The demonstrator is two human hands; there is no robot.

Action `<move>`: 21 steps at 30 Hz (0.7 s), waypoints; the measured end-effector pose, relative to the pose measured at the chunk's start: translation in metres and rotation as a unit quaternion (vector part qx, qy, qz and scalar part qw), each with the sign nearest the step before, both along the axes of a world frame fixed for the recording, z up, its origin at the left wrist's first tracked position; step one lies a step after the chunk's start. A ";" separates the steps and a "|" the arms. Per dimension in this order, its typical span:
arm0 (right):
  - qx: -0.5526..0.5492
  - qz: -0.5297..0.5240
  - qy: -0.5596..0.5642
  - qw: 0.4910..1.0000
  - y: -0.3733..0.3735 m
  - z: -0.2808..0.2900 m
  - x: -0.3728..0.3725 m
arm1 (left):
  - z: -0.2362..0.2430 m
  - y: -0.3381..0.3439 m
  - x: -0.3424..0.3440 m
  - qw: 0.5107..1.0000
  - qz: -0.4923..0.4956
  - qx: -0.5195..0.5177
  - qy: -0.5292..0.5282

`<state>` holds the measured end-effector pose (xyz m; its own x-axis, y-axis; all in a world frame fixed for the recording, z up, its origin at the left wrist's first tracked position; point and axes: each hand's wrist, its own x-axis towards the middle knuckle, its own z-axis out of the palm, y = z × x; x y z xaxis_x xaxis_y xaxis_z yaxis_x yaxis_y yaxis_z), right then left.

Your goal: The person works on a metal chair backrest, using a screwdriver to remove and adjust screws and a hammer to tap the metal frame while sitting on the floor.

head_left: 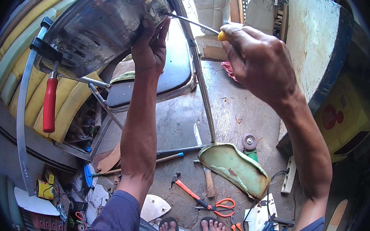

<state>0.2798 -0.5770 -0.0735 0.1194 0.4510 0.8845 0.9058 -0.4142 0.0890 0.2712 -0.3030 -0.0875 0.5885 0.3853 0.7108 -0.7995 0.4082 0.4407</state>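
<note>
The right hand (pixel 261 63) grips a yellow-handled screwdriver (pixel 193 23), its shaft slanting to a spot near the right edge of a curved metal panel (pixel 101 28). The left hand (pixel 150 48) is raised to the panel's lower edge, just beneath the tip. A red-handled clamp (pixel 49 106) sits at the panel's left edge. Behind stands a chair with a dark seat (pixel 173 67). Near the sandaled feet (pixel 169 227), an orange-handled hammer (pixel 186 188) and orange-handled scissors (pixel 225 207) lie on the floor (pixel 236 115).
</note>
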 end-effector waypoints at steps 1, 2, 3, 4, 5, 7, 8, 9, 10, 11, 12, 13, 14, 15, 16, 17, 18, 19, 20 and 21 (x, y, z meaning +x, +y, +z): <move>-0.007 -0.016 0.016 1.000 0.000 0.000 -0.005 | -0.001 -0.001 0.000 1.000 -0.008 -0.009 0.002; -0.015 -0.032 0.031 0.999 0.001 0.001 -0.014 | -0.001 -0.002 0.000 1.000 -0.015 -0.019 0.003; -0.023 -0.049 0.046 0.997 0.001 0.002 -0.018 | -0.001 -0.005 -0.001 0.999 -0.024 -0.029 0.004; 0.005 -0.051 -0.047 0.998 0.004 0.000 -0.014 | -0.003 -0.005 -0.001 0.999 -0.033 -0.035 0.009; -0.007 -0.044 -0.016 0.999 0.002 0.006 -0.017 | 0.000 -0.005 -0.002 0.998 -0.040 -0.037 0.009; -0.030 -0.033 0.047 0.998 -0.003 0.019 -0.024 | 0.004 -0.005 -0.003 0.998 -0.042 -0.046 0.017; -0.018 0.022 0.188 0.982 -0.003 0.033 -0.029 | 0.002 -0.004 -0.005 0.998 -0.037 -0.055 0.025; -0.023 0.036 0.282 0.958 -0.004 0.045 -0.031 | 0.002 -0.004 -0.005 0.997 -0.032 -0.064 0.034; -0.026 0.038 0.313 0.949 -0.001 0.047 -0.031 | 0.000 -0.001 -0.004 0.997 -0.036 -0.069 0.021; -0.029 0.035 0.339 0.940 -0.001 0.048 -0.031 | 0.001 -0.003 -0.002 0.997 -0.034 -0.071 0.015; -0.038 0.016 0.284 0.958 -0.001 0.044 -0.030 | 0.000 -0.006 -0.001 0.997 -0.031 -0.072 0.011; -0.044 0.021 0.248 0.968 -0.005 0.041 -0.032 | 0.000 -0.008 0.000 0.997 -0.026 -0.072 0.006; -0.048 0.022 0.212 0.976 -0.007 0.040 -0.034 | -0.001 -0.011 0.000 0.997 -0.029 -0.073 -0.003; -0.053 0.024 0.175 0.983 -0.009 0.039 -0.036 | -0.001 -0.013 0.000 0.997 -0.031 -0.074 -0.012; -0.030 0.024 0.129 0.991 -0.008 0.037 -0.037 | 0.000 -0.015 0.001 0.996 -0.032 -0.075 -0.021; -0.035 -0.011 0.089 0.995 -0.008 0.033 -0.042 | -0.002 -0.015 0.001 0.996 -0.041 -0.072 -0.024; -0.039 -0.045 0.047 0.997 -0.009 0.030 -0.049 | -0.003 -0.014 0.001 0.996 -0.049 -0.069 -0.027; -0.042 -0.077 0.005 0.996 -0.009 0.028 -0.051 | -0.004 -0.013 0.001 0.996 -0.056 -0.065 -0.030; -0.021 -0.091 -0.053 0.994 -0.007 0.024 -0.048 | -0.004 -0.016 0.001 0.995 -0.056 -0.071 -0.030; -0.018 -0.067 -0.001 0.998 -0.008 0.023 -0.046 | -0.004 -0.018 0.000 0.995 -0.057 -0.076 -0.030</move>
<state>0.2339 -0.5848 -0.0507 0.1797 0.4620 0.8685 0.8420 -0.5287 0.1070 0.2717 -0.3208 -0.0915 0.5933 0.4247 0.6838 -0.7670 0.5561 0.3201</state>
